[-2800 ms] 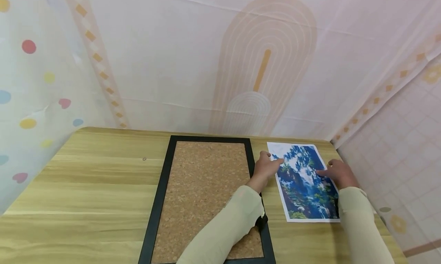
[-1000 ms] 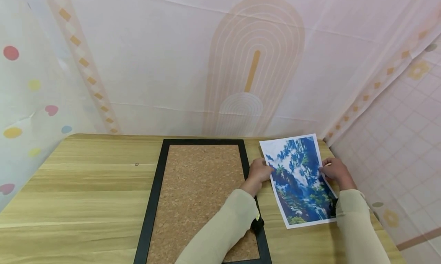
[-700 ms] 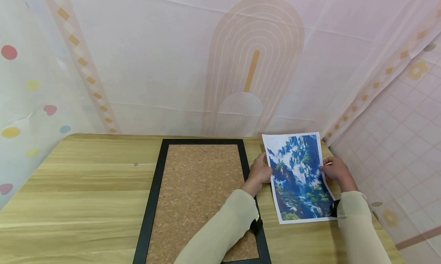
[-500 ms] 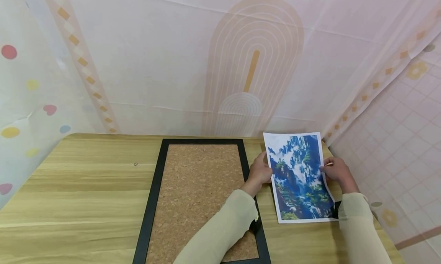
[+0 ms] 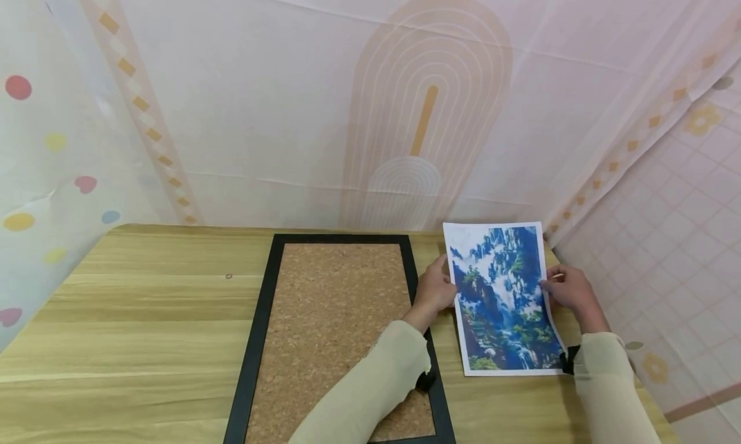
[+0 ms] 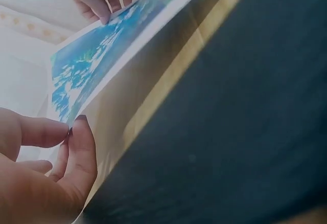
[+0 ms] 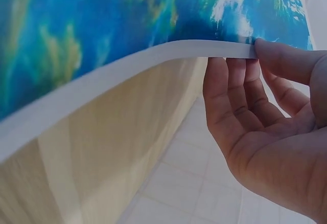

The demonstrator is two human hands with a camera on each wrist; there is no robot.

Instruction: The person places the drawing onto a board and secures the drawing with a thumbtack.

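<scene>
Both hands pinch the printed landscape sheet [image 5: 505, 299] by its long edges, the left hand [image 5: 435, 291] at nine o'clock, the right hand [image 5: 570, 291] at three o'clock, raised off the wooden table [image 5: 145, 315]. The black-framed cork board [image 5: 332, 328] lies at nine o'clock of the sheet.

My left hand [image 5: 435, 291] and right hand [image 5: 570, 289] have gone from resting on the landscape print [image 5: 502, 297] as it lay flat to pinching its side edges. I have lifted its far end off the desk [image 5: 145, 315] and turned it squarer to me.
</scene>
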